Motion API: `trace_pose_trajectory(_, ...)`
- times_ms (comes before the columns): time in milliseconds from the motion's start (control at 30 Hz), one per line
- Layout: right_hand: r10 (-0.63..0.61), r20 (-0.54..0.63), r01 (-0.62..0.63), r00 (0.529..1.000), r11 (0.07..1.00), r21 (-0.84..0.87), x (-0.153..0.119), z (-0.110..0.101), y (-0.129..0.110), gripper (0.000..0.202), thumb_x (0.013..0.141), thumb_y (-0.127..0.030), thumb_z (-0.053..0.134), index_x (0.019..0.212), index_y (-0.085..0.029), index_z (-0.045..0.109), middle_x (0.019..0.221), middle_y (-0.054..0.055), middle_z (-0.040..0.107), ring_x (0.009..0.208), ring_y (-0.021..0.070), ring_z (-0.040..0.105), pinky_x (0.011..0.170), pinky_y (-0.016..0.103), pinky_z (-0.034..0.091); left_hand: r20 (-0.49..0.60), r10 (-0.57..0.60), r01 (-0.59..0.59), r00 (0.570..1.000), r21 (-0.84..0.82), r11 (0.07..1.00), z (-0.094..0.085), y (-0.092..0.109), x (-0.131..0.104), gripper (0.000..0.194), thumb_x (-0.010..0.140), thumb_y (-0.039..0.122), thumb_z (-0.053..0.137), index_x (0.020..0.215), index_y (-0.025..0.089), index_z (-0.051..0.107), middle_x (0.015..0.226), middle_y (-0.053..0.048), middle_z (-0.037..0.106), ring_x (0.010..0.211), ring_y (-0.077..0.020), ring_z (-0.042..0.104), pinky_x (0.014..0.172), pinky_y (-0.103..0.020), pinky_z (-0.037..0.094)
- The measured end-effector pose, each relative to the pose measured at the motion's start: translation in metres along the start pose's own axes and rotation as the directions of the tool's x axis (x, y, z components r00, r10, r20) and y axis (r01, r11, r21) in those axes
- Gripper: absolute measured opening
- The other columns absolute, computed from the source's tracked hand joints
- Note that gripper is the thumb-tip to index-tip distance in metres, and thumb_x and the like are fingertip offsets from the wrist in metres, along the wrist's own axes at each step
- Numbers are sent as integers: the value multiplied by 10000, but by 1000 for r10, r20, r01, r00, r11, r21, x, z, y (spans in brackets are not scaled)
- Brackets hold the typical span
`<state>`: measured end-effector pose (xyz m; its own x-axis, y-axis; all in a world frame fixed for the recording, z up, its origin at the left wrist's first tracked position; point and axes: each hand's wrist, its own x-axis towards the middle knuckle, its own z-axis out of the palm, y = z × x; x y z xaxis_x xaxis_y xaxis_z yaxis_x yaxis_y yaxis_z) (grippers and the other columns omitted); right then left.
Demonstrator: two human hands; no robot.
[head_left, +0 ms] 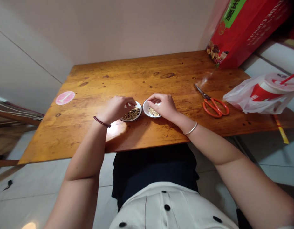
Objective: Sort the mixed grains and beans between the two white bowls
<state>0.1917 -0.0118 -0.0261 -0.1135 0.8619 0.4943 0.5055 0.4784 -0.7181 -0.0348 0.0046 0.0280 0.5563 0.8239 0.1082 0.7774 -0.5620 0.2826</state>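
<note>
Two small white bowls with dark rims stand side by side, nearly touching. The left bowl (140,107) contains pale yellow beans mixed with black beans (132,114). Over its far edge my left hand (118,108) curls, thumb and fingers drawn together in the bowl; anything between them is too small to make out. In the right bowl (145,107) lie mostly pale beans (153,112) with a few dark specks. My right hand (164,105) arches over that bowl, thumb and fingertips close together above its left side. What those fingertips hold, if anything, cannot be made out.
On the wooden table (118,76), orange-handled scissors (212,105) lie to the right, blades pointing away. Beyond them are a lidded red-and-white cup (266,90) in a plastic bag and a red paper bag (247,35). A round pink label (65,98) marked 1 sits at left.
</note>
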Motion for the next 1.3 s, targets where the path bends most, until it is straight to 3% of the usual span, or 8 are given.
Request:
trace_pose_trajectory(100,-72,-16,73,997,996,47,-2,0,-4,81,812,-254,698,795,-197,753,793,16,770,693,154,694,689,269,530,-98,71,-81,993,-96,992,6,6,2,149,871,256,638,953,199,749,885,-18,760,793,-160,687,732,-240,473)
trace_pose_trajectory(333,-143,-2,143,990,988,58,-5,1,-3,65,800,-221,692,798,-206,756,803,11,766,719,153,692,710,265,530,-200,166,-191,966,-113,975,15,9,3,133,875,273,673,935,190,757,844,-31,746,739,-146,671,749,-243,492)
trace_pose_trajectory(700,-169,56,168,984,985,27,-6,1,-2,86,831,-232,670,833,-216,755,832,11,757,738,155,671,725,276,511,-214,208,-233,954,-98,968,19,8,3,119,875,252,679,940,199,763,844,-35,748,731,-145,672,717,-239,490)
trace_pose_trajectory(1000,-207,29,205,978,978,47,-6,1,-1,79,817,-212,671,812,-206,749,819,14,753,710,146,663,708,266,505,-227,183,-213,956,-113,971,18,10,3,145,879,231,656,975,194,758,872,-41,749,740,-143,669,740,-247,510)
trace_pose_trajectory(1300,-113,43,109,993,991,80,-4,0,-5,78,813,-250,685,801,-210,750,833,20,766,712,149,674,701,269,533,-240,170,-206,956,-134,969,18,11,3,169,897,267,632,987,200,758,871,-49,743,747,-140,662,739,-249,523)
